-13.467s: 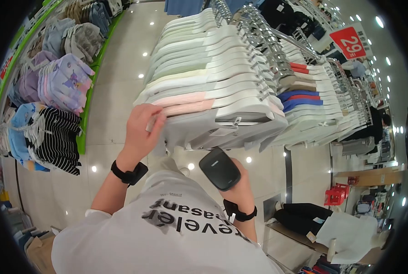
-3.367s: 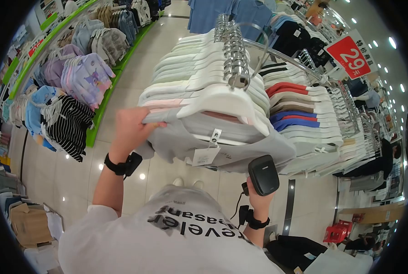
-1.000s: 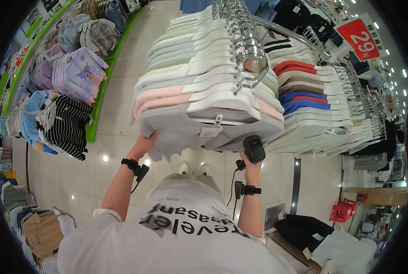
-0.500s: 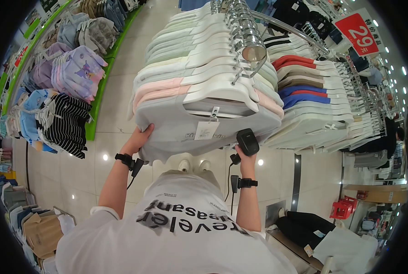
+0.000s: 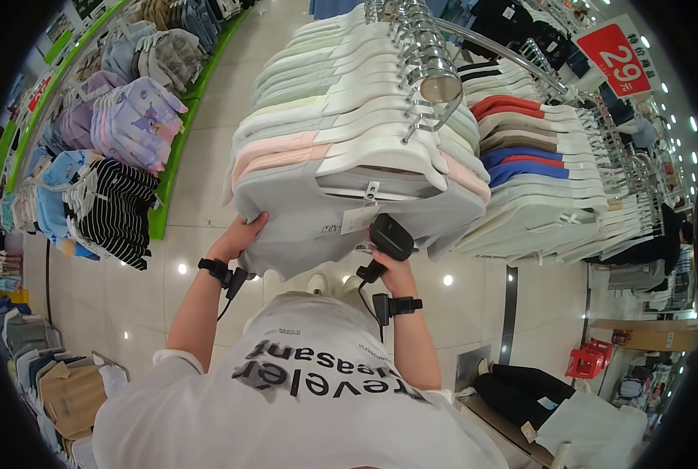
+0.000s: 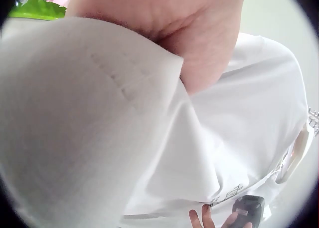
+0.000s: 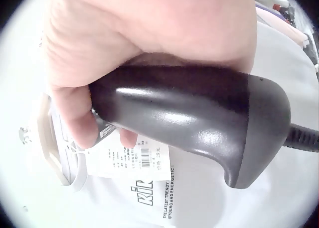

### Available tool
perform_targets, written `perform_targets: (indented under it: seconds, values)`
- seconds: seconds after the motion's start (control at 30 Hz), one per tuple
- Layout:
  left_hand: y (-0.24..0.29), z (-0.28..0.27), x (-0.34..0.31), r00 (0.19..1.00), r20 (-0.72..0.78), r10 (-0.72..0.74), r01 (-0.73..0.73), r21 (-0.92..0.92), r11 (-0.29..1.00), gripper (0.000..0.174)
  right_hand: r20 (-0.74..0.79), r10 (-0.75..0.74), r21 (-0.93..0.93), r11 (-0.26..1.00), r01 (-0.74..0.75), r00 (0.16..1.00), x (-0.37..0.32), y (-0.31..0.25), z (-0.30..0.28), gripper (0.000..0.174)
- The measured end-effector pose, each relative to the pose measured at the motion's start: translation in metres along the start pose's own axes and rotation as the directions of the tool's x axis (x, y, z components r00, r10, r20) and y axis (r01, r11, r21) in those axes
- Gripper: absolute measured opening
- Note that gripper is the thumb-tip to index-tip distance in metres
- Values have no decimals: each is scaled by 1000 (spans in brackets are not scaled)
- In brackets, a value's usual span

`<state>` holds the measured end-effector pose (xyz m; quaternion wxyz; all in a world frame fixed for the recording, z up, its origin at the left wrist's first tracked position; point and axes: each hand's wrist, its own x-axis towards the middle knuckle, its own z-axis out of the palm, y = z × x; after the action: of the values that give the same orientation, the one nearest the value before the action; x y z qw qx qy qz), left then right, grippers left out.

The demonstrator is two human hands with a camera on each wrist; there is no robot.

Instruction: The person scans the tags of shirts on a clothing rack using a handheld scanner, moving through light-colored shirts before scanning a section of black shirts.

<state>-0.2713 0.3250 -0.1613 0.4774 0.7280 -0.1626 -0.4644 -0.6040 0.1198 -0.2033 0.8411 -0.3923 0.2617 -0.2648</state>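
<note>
My left hand point(image 5: 245, 232) grips the side of a light grey T-shirt point(image 5: 286, 207) at the front of a hanging row. In the left wrist view, its pale cloth point(image 6: 99, 108) fills much of the picture below the hand. The shirt hangs on a white hanger point(image 5: 384, 164). In my right hand point(image 5: 396, 273) is a black barcode scanner point(image 5: 392, 237), its head tilted beside a white price tag point(image 5: 357, 220) below the neckline. Closer up, my right fingers wrap the scanner's handle point(image 7: 174, 113), and the printed tag point(image 7: 149, 160) with its barcode shows behind them.
Pink and pale green shirts point(image 5: 286, 98) hang behind the grey one on a chrome rack point(image 5: 513, 55). A second row point(image 5: 544, 195) hangs to the right, under a red price sign point(image 5: 619, 59). Children's clothes point(image 5: 134, 125) line the left. A red basket point(image 5: 590, 359) stands at right.
Over the last second the right hand has carried the scanner left to the tag. The left hand, earlier at the shirt's shoulder, came down its side and has stayed there.
</note>
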Motion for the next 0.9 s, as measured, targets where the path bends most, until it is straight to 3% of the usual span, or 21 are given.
perform_targets:
  seconds: [0.07, 0.1, 0.17, 0.2, 0.27, 0.4, 0.47, 0.5, 0.63, 0.7, 0.8, 0.83, 0.87, 0.9]
  values:
    - [-2, -2, 2, 1000, -8, -10, 10, 4, 1000, 71, -132, 21, -202, 978, -47, 991, -2, 2, -7, 65]
    - [0, -2, 3, 1000, -9, -6, 6, 1, 1000, 71, -129, 18, -205, 978, -45, 991, -4, -3, -7, 65]
    - [2, -5, 2, 1000, -18, 19, -20, -5, 1000, 71, -287, -154, -389, 921, 32, 945, -7, -14, -10, 56]
    - [4, -6, -1, 1000, -21, 22, -22, -8, 1000, 71, -283, -155, -392, 920, 33, 946, -8, -23, -9, 56]
    - [10, -8, -4, 999, -20, 26, -25, 17, 1000, 70, -189, -598, -666, 661, 346, 779, -11, -40, -9, 73]
    - [11, -12, -3, 1000, -13, 22, -21, 30, 999, 62, -315, -509, -597, 762, 249, 801, -10, -50, -43, 88]
    - [11, -14, -2, 1000, -10, 18, -17, 39, 999, 60, -320, -533, -608, 750, 262, 784, -8, -52, -50, 39]
    - [11, -14, -1, 1000, -12, 19, -19, 38, 999, 60, -353, -497, -562, 790, 245, 792, -9, -57, -44, 36]
    - [13, -14, -3, 999, -19, 41, -41, 32, 999, 62, -336, -553, -548, 773, 319, 763, -3, -59, -48, 37]
    - [13, -15, -4, 999, -17, 41, -40, 37, 998, 67, -374, -643, -602, 716, 353, 668, -5, -66, -49, 35]
    - [11, -16, -2, 998, -16, 61, -60, 20, 998, 66, -400, -674, -545, 720, 430, 621, -14, -88, -28, 40]
    - [13, -16, -3, 998, -16, 57, -57, 23, 998, 65, -369, -688, -580, 696, 423, 625, -15, -89, -37, 52]
    - [13, -16, -3, 998, -16, 55, -55, 25, 998, 64, -370, -689, -582, 694, 423, 623, -18, -89, -49, 52]
    - [12, -16, -2, 998, -12, 55, -55, 26, 998, 64, -357, -618, -595, 729, 339, 701, -22, -92, -56, 57]
